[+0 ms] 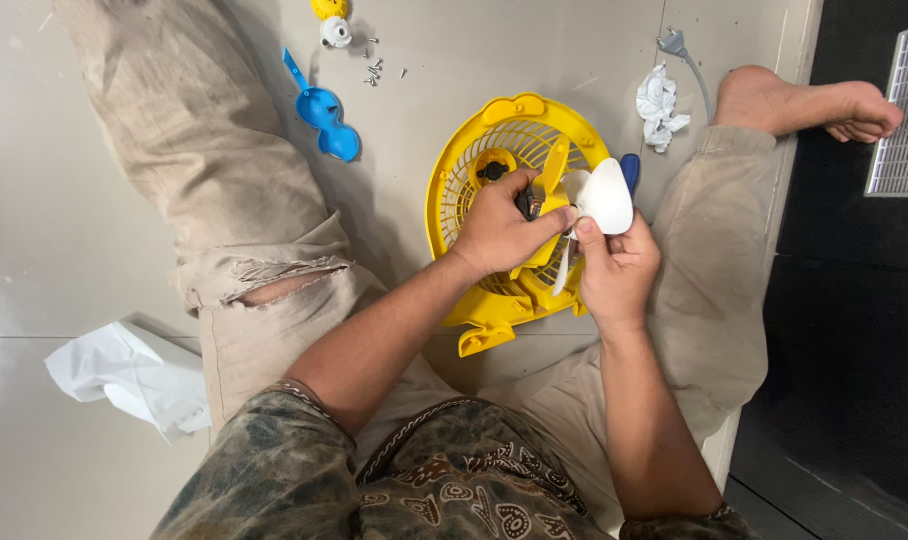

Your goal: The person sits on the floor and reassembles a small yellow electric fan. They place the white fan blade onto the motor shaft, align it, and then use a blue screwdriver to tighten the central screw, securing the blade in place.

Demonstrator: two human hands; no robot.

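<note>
While the left hand closes around a small dark motor part, the right hand pinches a white fan blade, apparently steadying both above the yellow grille lying between the legs. Screws, a blue piece and crumpled tissue lie on the glossy pale floor.

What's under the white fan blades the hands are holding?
Under the white fan blades lies a yellow fan grille on the floor, with a blue handle peeking out behind. The left hand and right hand cover the grille's middle, so that part is hidden.
</note>
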